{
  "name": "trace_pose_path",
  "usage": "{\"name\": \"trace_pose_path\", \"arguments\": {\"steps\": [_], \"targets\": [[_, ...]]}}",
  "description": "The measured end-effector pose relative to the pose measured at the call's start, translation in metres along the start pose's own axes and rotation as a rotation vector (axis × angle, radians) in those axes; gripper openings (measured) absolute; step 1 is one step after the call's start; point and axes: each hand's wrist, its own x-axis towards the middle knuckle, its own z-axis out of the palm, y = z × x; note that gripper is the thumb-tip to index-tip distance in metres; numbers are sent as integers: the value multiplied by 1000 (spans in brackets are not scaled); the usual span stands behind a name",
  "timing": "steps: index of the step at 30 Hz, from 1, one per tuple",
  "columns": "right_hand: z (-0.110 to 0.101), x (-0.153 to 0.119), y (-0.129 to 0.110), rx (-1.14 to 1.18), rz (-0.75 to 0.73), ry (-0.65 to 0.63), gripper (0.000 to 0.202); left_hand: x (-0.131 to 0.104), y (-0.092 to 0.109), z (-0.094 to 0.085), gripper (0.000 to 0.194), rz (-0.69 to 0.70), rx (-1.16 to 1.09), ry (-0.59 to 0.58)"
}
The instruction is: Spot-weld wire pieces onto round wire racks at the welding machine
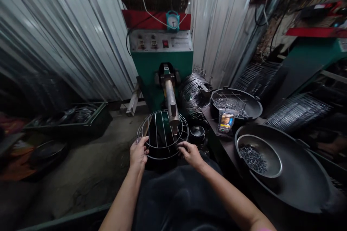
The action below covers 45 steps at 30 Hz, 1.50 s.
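Note:
A round wire rack (161, 147) with parallel bars across it and two rings is held in front of my lap. My left hand (139, 153) is closed on its left rim, thumb on top. My right hand (191, 154) is pinched at the right front of the rim; whether it grips the wire or a small piece there is too small to tell. Over the right part of the rack hangs the metal arm (171, 103) of a green spot welding machine (146, 63), its tip (175, 129) close to the bars.
To the right, a steel bowl (276, 148) of small metal pieces (253, 158) sits in a large dark pan (303, 184). Behind are another pan (258, 106) with wire parts, a phone-like device (226, 121) and a wire bundle (193, 90). A green bin (100, 113) stands left.

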Motion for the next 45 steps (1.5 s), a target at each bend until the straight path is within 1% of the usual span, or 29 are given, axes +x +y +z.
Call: {"name": "trace_pose_path", "arguments": {"steps": [5, 10, 16, 24, 32, 39, 41, 43, 45], "targets": [[3, 8, 2, 68, 62, 6, 15, 5, -2, -1, 42, 6, 2, -11], [6, 10, -1, 125, 81, 21, 16, 6, -1, 2, 42, -3, 5, 10], [4, 12, -5, 163, 99, 24, 16, 8, -2, 6, 41, -12, -15, 6], [2, 22, -11, 153, 49, 24, 13, 19, -4, 10, 43, -75, -36, 62], [3, 30, -12, 135, 42, 8, 9, 25, -5, 10, 43, -89, -27, 92], [6, 32, -10, 182, 69, 6, 9, 25, -4, 11, 42, -95, 13, 104], [7, 31, -11, 199, 80, -1, 10, 23, -4, 12, 41, -101, 18, 125], [3, 29, -11, 218, 70, 34, 13, 20, -3, 13, 41, -109, 26, 149], [-9, 24, -7, 237, 54, 128, 18, 18, -3, 14, 40, -113, 29, 161]]}}
